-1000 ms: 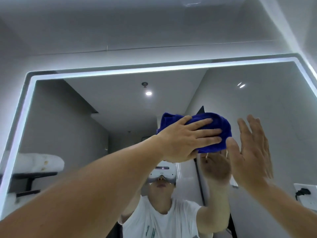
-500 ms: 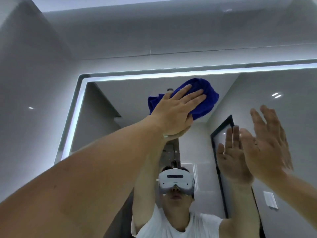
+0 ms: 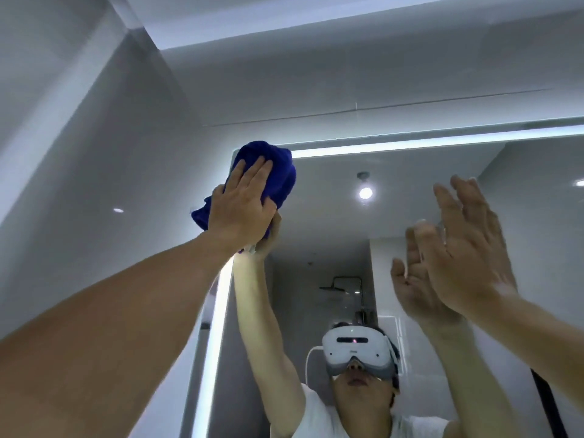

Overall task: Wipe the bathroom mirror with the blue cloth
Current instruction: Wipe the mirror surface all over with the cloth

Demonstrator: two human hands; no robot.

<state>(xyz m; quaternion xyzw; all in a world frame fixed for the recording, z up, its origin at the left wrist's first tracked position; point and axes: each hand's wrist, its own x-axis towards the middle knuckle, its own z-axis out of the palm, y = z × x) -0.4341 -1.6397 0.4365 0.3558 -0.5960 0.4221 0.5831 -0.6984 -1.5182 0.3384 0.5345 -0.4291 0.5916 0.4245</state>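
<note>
A bunched blue cloth (image 3: 278, 172) is pressed against the upper left corner of the bathroom mirror (image 3: 410, 216), covering part of its lit border. My left hand (image 3: 243, 207) lies flat over the cloth with fingers pointing up, arm stretched high. My right hand (image 3: 467, 248) is raised to the right, palm toward the glass and fingers spread, holding nothing; whether it touches the mirror is unclear. Its reflection shows just left of it.
The mirror has a glowing strip (image 3: 426, 143) along its top and left edges. Grey tiled wall (image 3: 110, 137) lies to the left and above, with a white ceiling (image 3: 284, 17). The glass reflects a person in a white headset, a ceiling lamp and a shower fitting.
My left hand has slid the cloth left and up, from the mirror's upper middle to its upper left corner. The right hand stays raised and spread.
</note>
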